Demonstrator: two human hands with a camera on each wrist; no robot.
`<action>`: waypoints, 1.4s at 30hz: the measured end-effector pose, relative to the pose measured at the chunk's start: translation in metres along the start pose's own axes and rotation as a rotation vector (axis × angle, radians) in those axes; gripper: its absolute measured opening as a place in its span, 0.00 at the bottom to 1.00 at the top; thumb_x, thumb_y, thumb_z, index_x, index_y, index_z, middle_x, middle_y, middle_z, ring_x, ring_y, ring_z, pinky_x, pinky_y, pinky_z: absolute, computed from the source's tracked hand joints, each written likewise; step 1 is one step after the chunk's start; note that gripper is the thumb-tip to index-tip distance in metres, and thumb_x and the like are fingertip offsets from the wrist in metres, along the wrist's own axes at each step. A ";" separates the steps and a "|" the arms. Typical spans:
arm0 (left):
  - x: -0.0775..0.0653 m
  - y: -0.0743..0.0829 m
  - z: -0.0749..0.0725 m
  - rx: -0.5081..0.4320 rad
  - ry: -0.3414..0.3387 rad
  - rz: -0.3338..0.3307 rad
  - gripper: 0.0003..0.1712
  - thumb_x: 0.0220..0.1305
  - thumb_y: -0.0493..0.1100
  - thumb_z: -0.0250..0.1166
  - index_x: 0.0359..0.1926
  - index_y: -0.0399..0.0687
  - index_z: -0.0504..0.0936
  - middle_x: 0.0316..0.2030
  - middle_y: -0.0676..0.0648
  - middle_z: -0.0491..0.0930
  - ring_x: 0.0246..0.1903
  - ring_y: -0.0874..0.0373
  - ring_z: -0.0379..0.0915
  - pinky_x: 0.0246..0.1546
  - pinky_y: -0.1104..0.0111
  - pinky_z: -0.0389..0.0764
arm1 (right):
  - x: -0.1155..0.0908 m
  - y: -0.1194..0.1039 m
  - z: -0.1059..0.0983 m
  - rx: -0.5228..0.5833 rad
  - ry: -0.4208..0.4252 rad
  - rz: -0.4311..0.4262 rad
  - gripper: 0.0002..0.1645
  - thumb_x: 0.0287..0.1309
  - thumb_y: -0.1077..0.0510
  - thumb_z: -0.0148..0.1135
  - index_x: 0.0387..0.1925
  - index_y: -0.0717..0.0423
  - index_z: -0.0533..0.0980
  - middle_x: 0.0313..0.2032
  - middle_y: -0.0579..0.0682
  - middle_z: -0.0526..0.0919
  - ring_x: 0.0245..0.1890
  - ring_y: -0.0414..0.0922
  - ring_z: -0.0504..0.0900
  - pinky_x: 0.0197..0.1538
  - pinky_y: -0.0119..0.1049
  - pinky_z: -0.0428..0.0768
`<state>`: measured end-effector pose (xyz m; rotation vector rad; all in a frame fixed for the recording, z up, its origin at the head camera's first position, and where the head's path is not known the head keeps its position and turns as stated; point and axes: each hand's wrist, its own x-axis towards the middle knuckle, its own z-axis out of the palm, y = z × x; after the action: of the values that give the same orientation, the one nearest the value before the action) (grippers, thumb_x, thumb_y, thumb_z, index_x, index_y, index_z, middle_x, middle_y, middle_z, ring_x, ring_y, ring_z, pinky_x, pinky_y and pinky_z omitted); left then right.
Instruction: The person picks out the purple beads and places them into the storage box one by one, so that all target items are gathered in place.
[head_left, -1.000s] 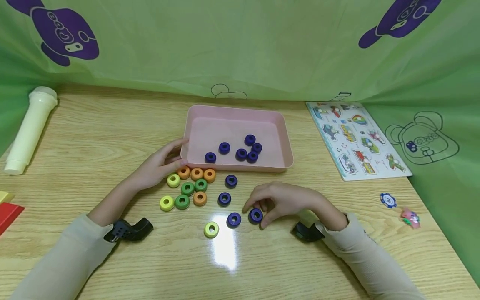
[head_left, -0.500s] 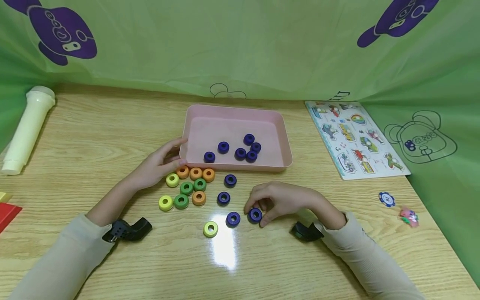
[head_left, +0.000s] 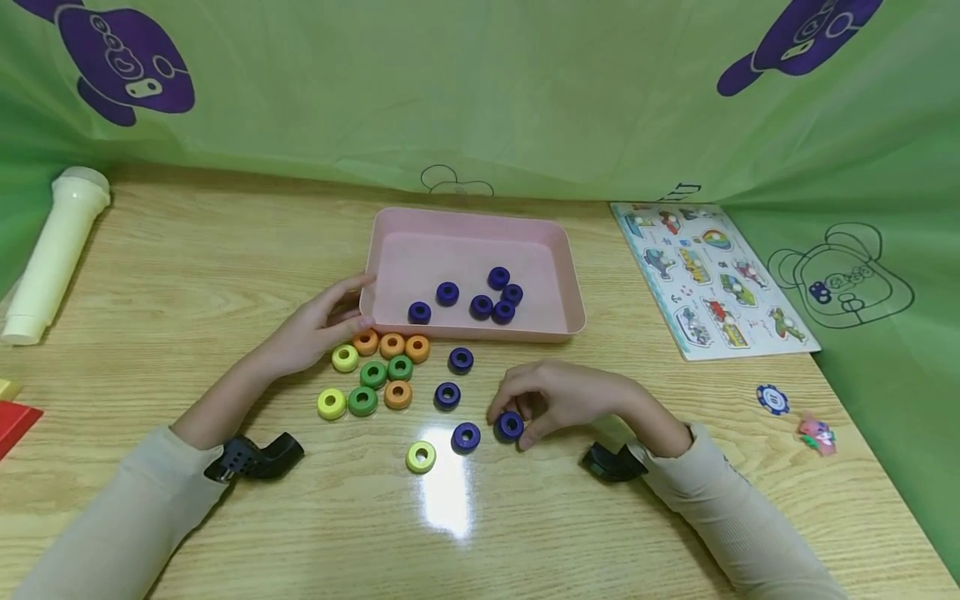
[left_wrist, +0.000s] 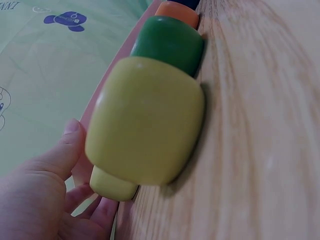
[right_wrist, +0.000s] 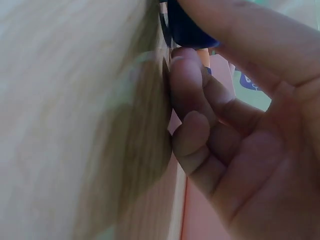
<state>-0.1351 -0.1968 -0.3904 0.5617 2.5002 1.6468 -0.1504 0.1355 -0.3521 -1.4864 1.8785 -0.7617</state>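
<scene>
In the head view my right hand point(head_left: 562, 402) has thumb and fingertips on opposite sides of a dark blue ring-shaped bead point(head_left: 509, 427), pinching it low over the table. Part of this blue bead point(right_wrist: 187, 27) shows at the top of the right wrist view, beside the thumb. My left hand point(head_left: 311, 333) touches the left side of the pink tray point(head_left: 480, 335), fingertips at the rim and thumb by the front corner. Several dark blue beads point(head_left: 447, 293) lie inside the tray. Three more, including a nearby blue bead point(head_left: 466, 437), lie on the table.
Orange beads point(head_left: 398, 394), green beads point(head_left: 363, 402) and yellow beads point(head_left: 332, 404) cluster before the tray; another yellow bead point(head_left: 421, 457) lies nearer. A picture puzzle board point(head_left: 716, 279), poker chip point(head_left: 772, 399) and pink trinket point(head_left: 816, 435) are right. A cream tube point(head_left: 56, 258) lies left.
My right hand's fingertips have closed in on the dark blue bead, narrowing the gap beside it. The left hand keeps its place at the tray, and the other beads stay put.
</scene>
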 end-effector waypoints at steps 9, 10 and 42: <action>-0.002 0.001 -0.002 0.000 -0.004 -0.015 0.31 0.59 0.47 0.51 0.62 0.51 0.52 0.60 0.47 0.52 0.54 0.52 0.57 0.51 0.62 0.64 | 0.001 0.006 -0.008 -0.029 0.056 -0.004 0.21 0.40 0.52 0.65 0.40 0.48 0.74 0.33 0.37 0.73 0.29 0.38 0.71 0.30 0.28 0.74; -0.002 0.001 -0.002 0.000 -0.003 -0.017 0.31 0.59 0.47 0.51 0.62 0.51 0.52 0.60 0.47 0.52 0.54 0.52 0.57 0.51 0.63 0.64 | 0.001 0.005 -0.010 -0.027 0.071 0.001 0.21 0.40 0.52 0.65 0.40 0.48 0.74 0.33 0.38 0.73 0.29 0.39 0.71 0.29 0.29 0.74; 0.000 0.003 0.000 -0.020 -0.007 -0.014 0.30 0.60 0.39 0.51 0.62 0.44 0.51 0.59 0.40 0.51 0.54 0.46 0.55 0.52 0.57 0.61 | 0.065 0.040 -0.064 -0.211 0.631 0.464 0.21 0.40 0.50 0.65 0.40 0.51 0.74 0.28 0.47 0.74 0.27 0.42 0.72 0.28 0.31 0.73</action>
<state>-0.1346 -0.1959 -0.3874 0.5453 2.4737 1.6600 -0.2355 0.0843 -0.3484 -0.9007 2.7168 -0.8856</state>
